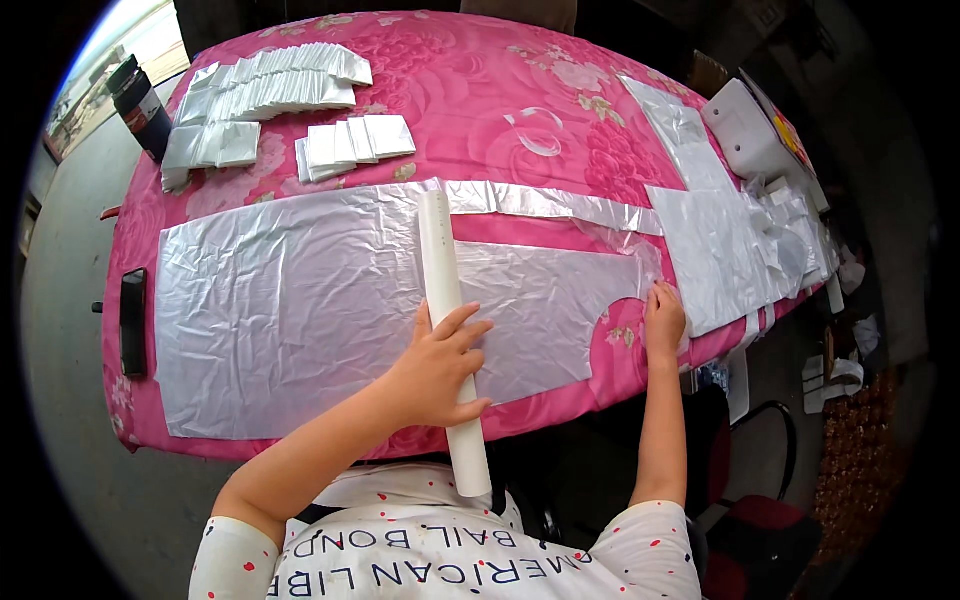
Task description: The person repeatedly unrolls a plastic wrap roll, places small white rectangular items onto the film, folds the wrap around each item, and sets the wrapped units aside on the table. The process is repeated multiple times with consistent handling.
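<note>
Across the pink table [450, 110], folded packets [280, 95] near the far-left corner look finished; the sheet [290, 310], along the near edge, lies unfolded. Fingers spread, the left hand [440, 365] rests on a tube [440, 250] across it; the right hand [665, 320] pinches its right end.

And here's the roomiest lane: pink cloth [455, 110] at far centre, between the folded packets [285, 90] on the left and the plastic bags [705, 255] on the right! Straight ahead, though, the white tube [439, 250] bars any low crossing, left hand [440, 368] on top. Left of it, the flat sheet [290, 310] leaves passage above. Over right, bags crowd close beside the right hand [664, 318].
</note>
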The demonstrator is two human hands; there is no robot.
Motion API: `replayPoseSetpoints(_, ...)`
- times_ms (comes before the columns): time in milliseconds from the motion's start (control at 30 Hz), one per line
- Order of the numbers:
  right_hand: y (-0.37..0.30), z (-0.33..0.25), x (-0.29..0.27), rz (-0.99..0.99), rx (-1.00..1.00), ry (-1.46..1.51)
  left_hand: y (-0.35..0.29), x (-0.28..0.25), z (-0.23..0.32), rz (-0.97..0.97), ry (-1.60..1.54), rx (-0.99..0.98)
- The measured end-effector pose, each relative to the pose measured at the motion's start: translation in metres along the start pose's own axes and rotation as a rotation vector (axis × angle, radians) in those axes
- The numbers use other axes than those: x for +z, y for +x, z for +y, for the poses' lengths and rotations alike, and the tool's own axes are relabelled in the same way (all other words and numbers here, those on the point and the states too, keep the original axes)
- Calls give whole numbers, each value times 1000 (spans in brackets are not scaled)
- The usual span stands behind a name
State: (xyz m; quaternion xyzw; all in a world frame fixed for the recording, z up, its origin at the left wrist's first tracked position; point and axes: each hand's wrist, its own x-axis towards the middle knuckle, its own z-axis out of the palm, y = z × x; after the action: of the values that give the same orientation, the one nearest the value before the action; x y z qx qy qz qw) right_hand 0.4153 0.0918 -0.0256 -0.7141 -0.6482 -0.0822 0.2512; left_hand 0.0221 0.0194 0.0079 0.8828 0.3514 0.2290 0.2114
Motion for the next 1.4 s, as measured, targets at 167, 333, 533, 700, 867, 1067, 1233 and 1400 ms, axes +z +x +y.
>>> replayPoseSetpoints(167,4,-20,-15,84,98,57,-1,1,-2,4,-15,14)
replayPoseSetpoints(333,8,-44,-35,160,-98,143,-1,0,-2,-6,-9,4)
replayPoseSetpoints(533,-17,-150,-67,-314,248,868,-3,1,2,51,20,-27)
replayPoseSetpoints(700,-74,-236,-62,-589,-167,996,-13,-12,23,252,-794,-378)
replayPoseSetpoints(867,-106,-270,-65,-649,-654,903,-39,-42,-6,122,-1357,-737)
replayPoseSetpoints(1067,-128,-254,-87,-311,-538,491,-131,-114,-75,151,-1072,-960)
replayPoseSetpoints(1233,-137,-248,-90,-864,-125,283,-176,-153,-92,233,-805,-1094)
replayPoseSetpoints(1400,-142,-243,-84,-1001,-16,339,-188,-172,-108,124,-517,-1121)
